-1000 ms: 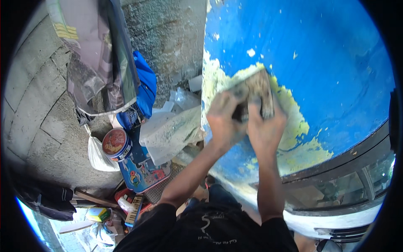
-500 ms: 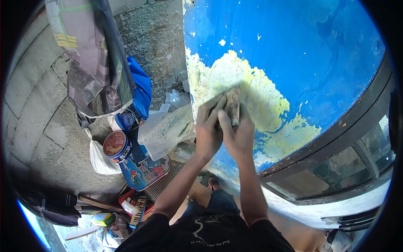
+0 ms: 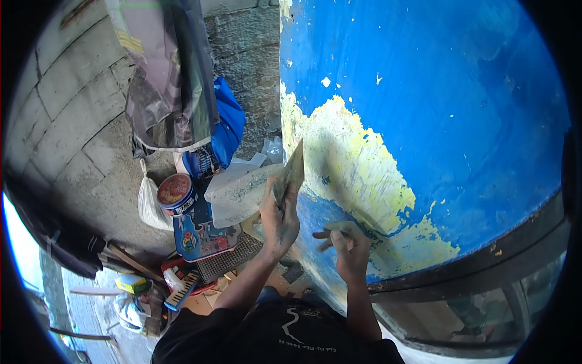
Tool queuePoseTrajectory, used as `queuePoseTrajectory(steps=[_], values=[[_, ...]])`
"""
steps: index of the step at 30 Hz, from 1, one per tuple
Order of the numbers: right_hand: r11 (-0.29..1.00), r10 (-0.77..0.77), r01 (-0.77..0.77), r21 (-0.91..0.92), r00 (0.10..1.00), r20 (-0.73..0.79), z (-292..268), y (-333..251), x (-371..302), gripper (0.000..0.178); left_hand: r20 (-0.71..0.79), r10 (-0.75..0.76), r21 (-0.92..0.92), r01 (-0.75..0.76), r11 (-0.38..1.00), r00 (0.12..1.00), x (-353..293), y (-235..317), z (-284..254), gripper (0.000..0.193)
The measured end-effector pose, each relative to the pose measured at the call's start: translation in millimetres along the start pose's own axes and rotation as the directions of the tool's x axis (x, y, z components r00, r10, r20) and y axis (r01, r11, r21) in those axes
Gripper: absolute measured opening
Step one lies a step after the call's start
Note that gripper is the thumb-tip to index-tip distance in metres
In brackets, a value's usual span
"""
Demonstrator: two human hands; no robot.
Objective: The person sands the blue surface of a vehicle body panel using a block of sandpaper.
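My left hand (image 3: 280,219) grips a flat, worn scraper (image 3: 294,170), its blade standing up beside the left edge of the painted wall (image 3: 424,109). Loose from the scraper, my right hand (image 3: 351,247) hangs before the lower wall with fingers apart and partly bent. Blue paint covers most of the wall. In its middle lies a bare pale patch (image 3: 354,158) with yellowish, ragged edges, above and between my hands.
A round tub (image 3: 176,193) stands on a colourful board (image 3: 206,239) at the left, beside a white bag (image 3: 151,203). Plastic sheeting (image 3: 236,191) hangs close to my left hand. Dark-framed window panes (image 3: 448,321) lie at lower right. A toy keyboard (image 3: 182,291) sits lower left.
My right hand has let go of the scraper and dropped down. My left hand has drawn the scraper left, off the pale patch, and turned it upright. The view has shifted slightly.
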State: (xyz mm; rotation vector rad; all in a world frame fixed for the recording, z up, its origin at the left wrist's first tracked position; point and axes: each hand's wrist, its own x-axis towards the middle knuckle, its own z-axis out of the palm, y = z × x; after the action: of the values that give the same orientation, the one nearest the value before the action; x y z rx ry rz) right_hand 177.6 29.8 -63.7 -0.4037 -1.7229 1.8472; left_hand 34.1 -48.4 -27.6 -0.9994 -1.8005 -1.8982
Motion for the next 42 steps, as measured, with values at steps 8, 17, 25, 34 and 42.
queuePoseTrajectory(steps=[8,17,25,34,42], values=[[0.99,-0.122,0.126,-0.058,0.991,0.057,-2.2,1.7,10.2,0.019,-0.121,0.22,0.136,-0.203,0.97,0.968,23.1,16.3,42.1,0.035],[0.694,-0.706,0.598,-0.4,0.675,-0.216,16.3,-62.6,50.2,0.042,-0.08,0.306,0.179,-0.288,0.941,0.949,38.0,10.9,74.1,0.049],[0.579,-0.635,0.493,-0.649,0.772,0.019,42.6,-94.9,85.2,0.045,-0.006,0.259,0.067,-0.258,0.964,0.966,48.3,7.1,52.7,0.053],[0.522,-0.738,0.599,-0.607,0.674,0.03,49.3,-92.8,107.5,0.036,-0.171,0.235,0.155,-0.209,0.965,0.957,51.3,6.2,60.9,0.043],[0.524,-0.711,0.514,-0.68,0.703,-0.017,51.0,-96.9,113.2,0.043,-0.194,0.287,0.218,-0.244,0.945,0.938,50.7,6.8,68.3,0.042]])
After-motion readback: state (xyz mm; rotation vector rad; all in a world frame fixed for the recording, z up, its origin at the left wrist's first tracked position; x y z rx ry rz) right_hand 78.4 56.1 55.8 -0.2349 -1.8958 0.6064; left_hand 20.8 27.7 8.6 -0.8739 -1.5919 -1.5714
